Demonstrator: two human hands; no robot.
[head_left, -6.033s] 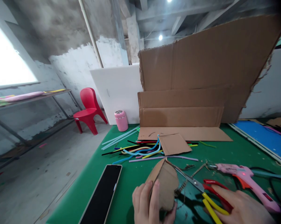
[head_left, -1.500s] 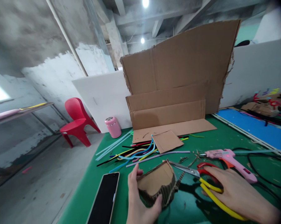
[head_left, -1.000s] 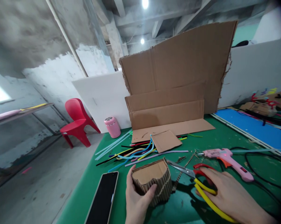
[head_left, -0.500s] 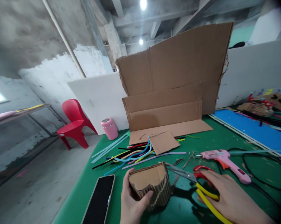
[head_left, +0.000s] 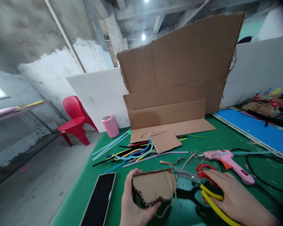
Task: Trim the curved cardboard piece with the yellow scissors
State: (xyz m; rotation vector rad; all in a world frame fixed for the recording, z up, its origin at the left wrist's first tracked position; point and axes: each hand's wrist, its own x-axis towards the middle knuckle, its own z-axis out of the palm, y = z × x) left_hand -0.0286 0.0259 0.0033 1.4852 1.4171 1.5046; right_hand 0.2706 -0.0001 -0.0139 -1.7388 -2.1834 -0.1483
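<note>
My left hand (head_left: 136, 201) grips a small cardboard box (head_left: 154, 185), thumb below and fingers along its left side. Its flat brown face is turned toward me, and the edge is rough and torn along the bottom. A frayed cardboard strip (head_left: 170, 205) dangles from its right side. In my right hand (head_left: 226, 191) is a pair of scissors (head_left: 189, 176) with red and yellow handles. The blades point left, and their tips reach the box's upper right edge. Whether they touch the cardboard I cannot tell.
A pink glue gun (head_left: 228, 158) with a black cord lies right. Beyond my hands are pipe cleaners (head_left: 136, 155), a cardboard square (head_left: 166, 142), scraps (head_left: 174, 162) and a large cardboard sheet (head_left: 183, 59). A phone (head_left: 99, 197) lies left, a pink canister (head_left: 110, 126) behind it.
My left hand has tilted the box so its flat face turns more toward me and its ridged side is hidden. The scissors have shifted slightly right, still in my right hand.
</note>
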